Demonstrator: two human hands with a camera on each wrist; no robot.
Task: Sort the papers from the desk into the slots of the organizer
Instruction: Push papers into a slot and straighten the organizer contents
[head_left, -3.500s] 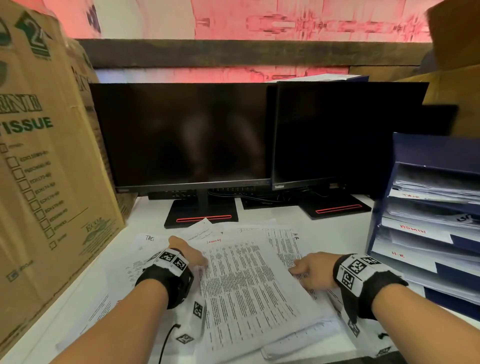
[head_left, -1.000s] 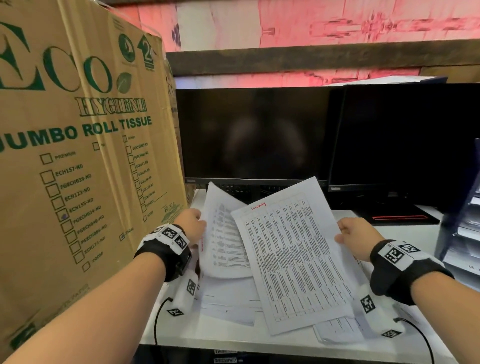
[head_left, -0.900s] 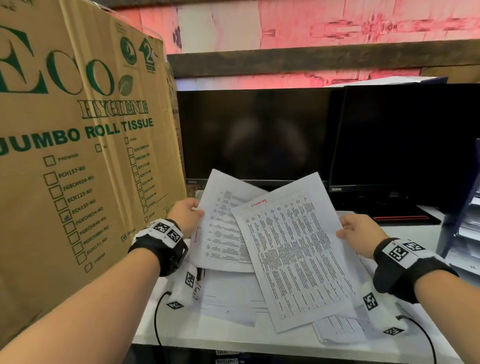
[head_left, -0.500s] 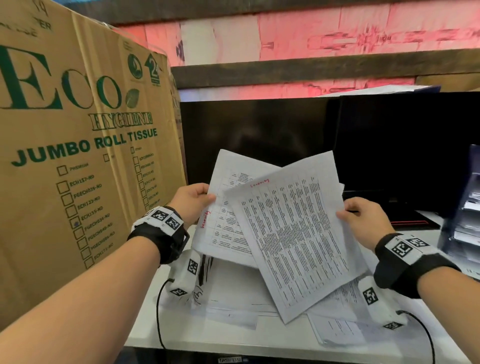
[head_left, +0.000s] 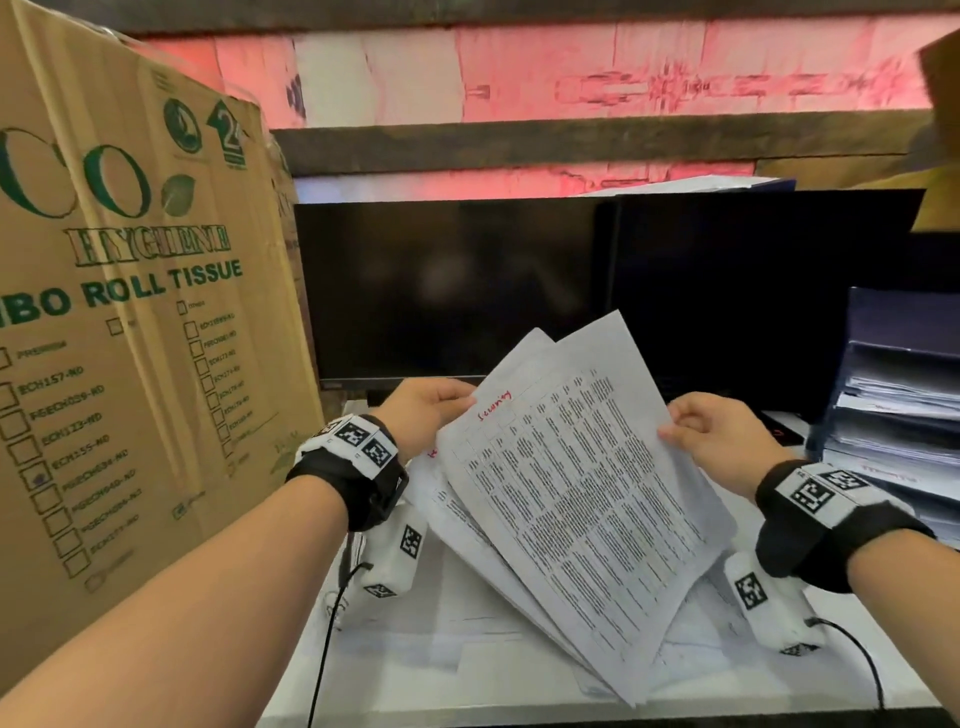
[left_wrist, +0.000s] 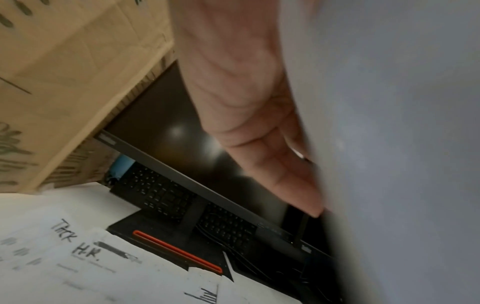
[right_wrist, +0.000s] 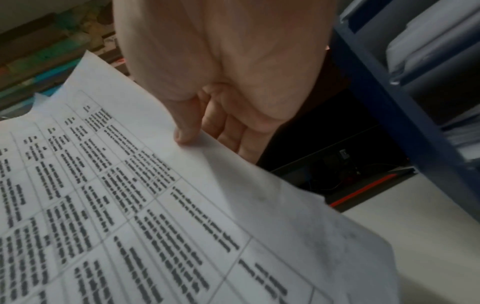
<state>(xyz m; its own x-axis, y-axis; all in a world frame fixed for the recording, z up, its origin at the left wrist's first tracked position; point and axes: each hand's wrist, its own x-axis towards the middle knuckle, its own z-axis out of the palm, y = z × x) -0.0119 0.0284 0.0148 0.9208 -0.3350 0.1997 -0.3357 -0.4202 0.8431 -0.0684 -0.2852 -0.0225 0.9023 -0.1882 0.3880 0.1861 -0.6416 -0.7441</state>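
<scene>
Both hands were up off the white desk (head_left: 509, 691), holding a loose fan of white printed sheets with table grids and red handwriting at the top (head_left: 576, 499). The left hand (head_left: 423, 415) had its thumb on the front of the sheets' left edge and its fingers flat behind them. The right hand (head_left: 714, 436) pinched the right edge, thumb on the printed face, fingers underneath. More white papers (head_left: 467, 618) lay scattered on the desk below. The dark blue tiered organizer with paper already in its slots (head_left: 904, 415) sat just right of the right hand. Two black monitors (head_left: 457, 291) stood behind, and a big brown cardboard tissue box (head_left: 140, 338) stood on the left.
</scene>
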